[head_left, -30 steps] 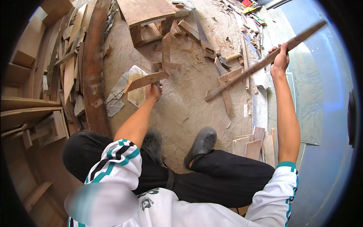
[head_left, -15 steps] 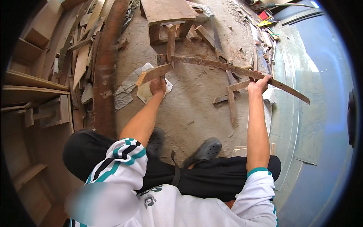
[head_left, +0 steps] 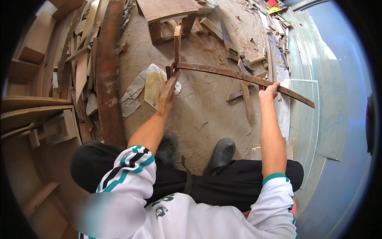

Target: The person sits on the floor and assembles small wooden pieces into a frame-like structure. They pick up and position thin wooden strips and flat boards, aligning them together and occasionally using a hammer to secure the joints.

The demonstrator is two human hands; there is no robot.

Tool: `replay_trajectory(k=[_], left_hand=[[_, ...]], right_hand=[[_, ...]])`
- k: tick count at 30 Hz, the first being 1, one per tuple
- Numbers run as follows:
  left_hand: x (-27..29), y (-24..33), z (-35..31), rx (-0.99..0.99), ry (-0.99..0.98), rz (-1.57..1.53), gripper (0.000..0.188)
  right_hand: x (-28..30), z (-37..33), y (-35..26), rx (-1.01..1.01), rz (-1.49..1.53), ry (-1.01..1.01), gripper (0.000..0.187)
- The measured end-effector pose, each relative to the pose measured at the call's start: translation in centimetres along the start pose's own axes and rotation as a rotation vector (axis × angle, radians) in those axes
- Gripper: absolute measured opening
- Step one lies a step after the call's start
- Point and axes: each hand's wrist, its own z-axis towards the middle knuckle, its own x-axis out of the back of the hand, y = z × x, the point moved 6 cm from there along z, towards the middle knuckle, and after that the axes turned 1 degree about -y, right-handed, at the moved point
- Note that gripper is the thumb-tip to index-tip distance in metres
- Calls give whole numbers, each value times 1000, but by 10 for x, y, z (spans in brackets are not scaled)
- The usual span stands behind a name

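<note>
A wooden frame of joined narrow strips point(head_left: 223, 71) is held up over the floor in front of me. My left hand point(head_left: 171, 98) is closed at its left end, where short pieces meet the long strip; the short piece pointing toward me partly covers the fingers. Farther right, my right hand point(head_left: 269, 91) grips the long strip, whose end sticks out past the hand. Below the strip lie crossed wood pieces point(head_left: 246, 99). A hammer point(head_left: 258, 59) and a handsaw point(head_left: 227, 40) rest on the floor beyond it.
A low wooden stool point(head_left: 171, 11) stands ahead. To the left are a thick brown plank point(head_left: 109, 75), stacked scrap wood point(head_left: 82, 59) and wooden boxes point(head_left: 36, 40). Sheets of glass point(head_left: 304, 119) lie at right. Crumpled paper point(head_left: 133, 93) lies by my left hand.
The frame has turned in my hands: the short piece at its left end swung from pointing left to pointing toward me. Both hands keep their grip.
</note>
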Motion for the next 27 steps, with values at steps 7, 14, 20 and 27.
replay_trajectory(k=[7,14,20,27], left_hand=[[-31,49,-31,-230,-126,716,32],[-42,60,-36,-130,-181,797,52],[-55,70,-23,-123,-118,573,54],[-85,100,20,-209,-77,335,57]], right_hand=[[38,-3,-12,63,2,129,51],[55,0,-5,35,5,170,53],[53,33,-8,59,11,67,58],[40,30,4,-23,63,101,43]])
